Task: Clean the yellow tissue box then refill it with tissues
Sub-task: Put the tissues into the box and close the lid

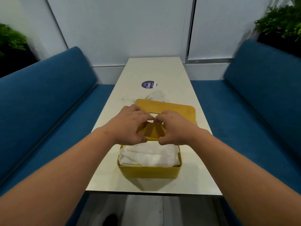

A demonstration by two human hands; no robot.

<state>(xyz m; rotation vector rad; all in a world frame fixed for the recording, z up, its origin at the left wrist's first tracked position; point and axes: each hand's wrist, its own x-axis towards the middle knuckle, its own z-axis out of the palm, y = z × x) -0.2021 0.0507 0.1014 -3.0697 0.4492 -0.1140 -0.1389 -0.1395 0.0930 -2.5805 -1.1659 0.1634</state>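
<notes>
The yellow box (149, 172) is sitting at the table's (192, 176) near edge, full of tissues (149, 156). Just beyond, the left hand (130, 126) and right hand (176, 128) are gripping its lid (172, 107).

The yellow box (149, 172) looks like smooth, hard plastic with a dull shine, and its lid (164, 108) looks more matt, a bit like wood. The tissues (149, 155) inside are soft white paper, all crinkly. The table (154, 70) top is smooth and pale with a soft gloss, the seats (48, 98) are blue cloth, and the clear wrapper (153, 95) looks like shiny thin plastic.
</notes>
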